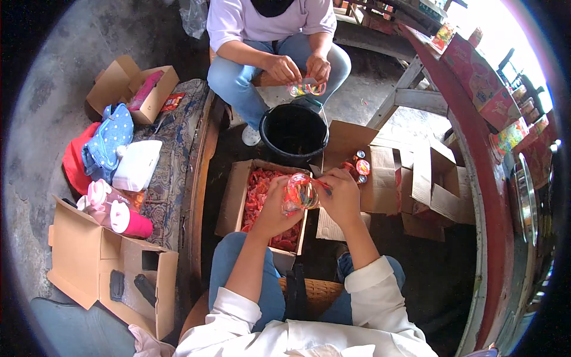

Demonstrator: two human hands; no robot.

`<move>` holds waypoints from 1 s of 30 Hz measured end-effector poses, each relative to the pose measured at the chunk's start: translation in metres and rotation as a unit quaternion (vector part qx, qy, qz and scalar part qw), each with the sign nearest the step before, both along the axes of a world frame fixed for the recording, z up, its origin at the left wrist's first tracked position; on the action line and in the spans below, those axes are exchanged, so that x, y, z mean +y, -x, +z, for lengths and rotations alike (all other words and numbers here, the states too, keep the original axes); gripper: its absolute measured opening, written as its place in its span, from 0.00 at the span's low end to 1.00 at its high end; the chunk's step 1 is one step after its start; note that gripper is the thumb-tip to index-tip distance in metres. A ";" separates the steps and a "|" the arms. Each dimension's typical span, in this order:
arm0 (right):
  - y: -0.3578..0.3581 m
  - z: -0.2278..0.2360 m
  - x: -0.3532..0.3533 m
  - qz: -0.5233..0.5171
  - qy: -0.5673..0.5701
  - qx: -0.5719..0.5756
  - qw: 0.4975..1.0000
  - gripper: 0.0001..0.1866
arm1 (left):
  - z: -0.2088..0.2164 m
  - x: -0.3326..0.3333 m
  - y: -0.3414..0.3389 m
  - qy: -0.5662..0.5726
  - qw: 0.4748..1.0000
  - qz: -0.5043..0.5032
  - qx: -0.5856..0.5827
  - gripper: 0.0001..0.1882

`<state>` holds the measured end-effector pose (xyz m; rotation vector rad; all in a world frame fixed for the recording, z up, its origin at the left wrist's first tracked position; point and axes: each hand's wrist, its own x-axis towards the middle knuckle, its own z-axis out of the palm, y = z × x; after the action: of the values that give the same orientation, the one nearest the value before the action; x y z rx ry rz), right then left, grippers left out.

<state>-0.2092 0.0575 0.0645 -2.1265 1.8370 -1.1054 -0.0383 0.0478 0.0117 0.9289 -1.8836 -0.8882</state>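
Observation:
Over a cardboard box (231, 199) of crumpled red wrappers (257, 193), my left hand (273, 211) is wrapped round a clear plastic packet (300, 193) with red print and coloured strands inside. My right hand (341, 193) pinches a red piece at the packet's right side; whether that piece is part of the packet I cannot tell. Across from me, a co-worker's hands (300, 68) hold a similar clear item with coloured rings (307, 88) above a black bucket (291, 159).
An open carton (380, 184) with small red-topped containers (361, 166) stands to the right, beside more cartons (443, 199). A long red-edged table (496, 220) runs along the right. On the left, a patterned bench (172, 172) holds a pink tumbler (132, 222), a blue dotted cloth bag (110, 140) and open boxes (77, 256).

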 end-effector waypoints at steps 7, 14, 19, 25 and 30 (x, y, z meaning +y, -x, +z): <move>-0.014 -0.009 -0.003 0.007 -0.033 -0.019 0.999 0.07 | -0.008 -0.004 0.004 0.019 0.994 0.102 -0.026 0.27; -0.022 -0.012 -0.008 0.021 -0.019 -0.036 0.999 0.07 | -0.005 -0.002 0.006 0.008 0.980 0.200 -0.006 0.22; -0.019 -0.013 -0.011 0.023 -0.020 -0.052 0.998 0.06 | 0.001 -0.003 0.005 -0.006 0.985 0.166 0.044 0.21; -0.016 -0.011 -0.011 0.038 -0.012 -0.014 0.999 0.06 | 0.001 -0.002 0.002 -0.074 0.986 0.120 0.087 0.23; -0.015 -0.015 -0.010 0.036 -0.002 0.018 0.999 0.05 | -0.010 -0.005 -0.001 -0.088 0.989 0.093 0.079 0.25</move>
<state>-0.1942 0.0472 0.0500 -2.2062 1.7602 -1.0526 -0.0372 0.0432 0.0019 1.0891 -1.5753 -0.9952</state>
